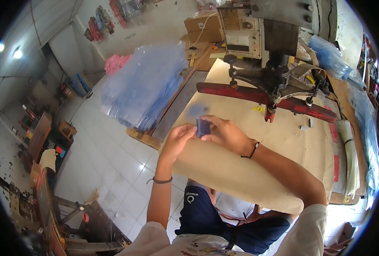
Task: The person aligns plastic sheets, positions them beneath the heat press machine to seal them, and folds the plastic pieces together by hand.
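A small dark-blue rectangular piece (203, 127) is held up between my two hands, over the tan sheet (240, 155) on the work table; I cannot make out its exact kind. My right hand (228, 134) grips it from the right, index finger at its top and thumb near its bottom. From the left, my left hand (179, 141) pinches its side edge with closed fingers. Just behind the hands, a blurry blue patch (196, 110) shows on the sheet.
A press machine with a long red bar (257, 100) stands over the table's far side. Stacked clear-blue plastic sheets (144, 83) lie to the left. Two small pale pieces (303, 128) rest at the right, near a bundle of pale strips (348, 158). A control box (242, 32) stands behind.
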A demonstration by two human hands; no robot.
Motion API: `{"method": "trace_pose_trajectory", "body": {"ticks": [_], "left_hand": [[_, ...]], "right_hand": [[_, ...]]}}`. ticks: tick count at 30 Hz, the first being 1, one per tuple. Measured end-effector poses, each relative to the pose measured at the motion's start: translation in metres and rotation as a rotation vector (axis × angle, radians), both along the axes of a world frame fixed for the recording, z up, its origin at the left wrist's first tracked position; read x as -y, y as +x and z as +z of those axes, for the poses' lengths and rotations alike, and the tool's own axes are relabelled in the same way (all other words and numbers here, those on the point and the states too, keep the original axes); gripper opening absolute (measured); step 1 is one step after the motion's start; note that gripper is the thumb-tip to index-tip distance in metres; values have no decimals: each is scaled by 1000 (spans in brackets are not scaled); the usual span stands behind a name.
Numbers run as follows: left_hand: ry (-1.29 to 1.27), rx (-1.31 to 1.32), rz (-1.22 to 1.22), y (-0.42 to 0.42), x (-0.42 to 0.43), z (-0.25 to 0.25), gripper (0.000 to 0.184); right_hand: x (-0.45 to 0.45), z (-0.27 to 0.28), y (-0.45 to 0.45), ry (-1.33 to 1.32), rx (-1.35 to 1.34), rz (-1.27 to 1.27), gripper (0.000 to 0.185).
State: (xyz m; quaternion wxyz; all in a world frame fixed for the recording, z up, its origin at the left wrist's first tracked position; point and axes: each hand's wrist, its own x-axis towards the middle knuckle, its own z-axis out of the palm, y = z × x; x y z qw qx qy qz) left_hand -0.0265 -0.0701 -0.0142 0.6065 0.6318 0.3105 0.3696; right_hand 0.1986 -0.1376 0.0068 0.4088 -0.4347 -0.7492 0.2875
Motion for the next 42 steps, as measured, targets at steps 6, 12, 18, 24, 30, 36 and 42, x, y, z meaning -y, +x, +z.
{"method": "trace_pose_trajectory", "body": {"ticks": [6,12,18,24,30,36,42], "left_hand": [[-150,208,-81,12,1,-6,28],[-189,260,-274,3,-9,-7,21],[-209,277,-176,9,1,-2,18],[-79,176,-159,10,-1,-6,21],[-80,157,-180,7,1,-1,24],[-135,174,-257,3,-8,-7,30],[-114,180,-294,0,-9,-9,34]], "right_hand": [[-2,-9,3,119,19,24,62],[-5,-14,-3,228,37,52,64],[-9,-13,-3,221,99,39,67],[-11,-17,1,219,66,53,67],[-8,-12,-1,333,79,49,60],[-9,-11,3,420,149,91,57],[-6,-14,0,367,195,25,57]]}}
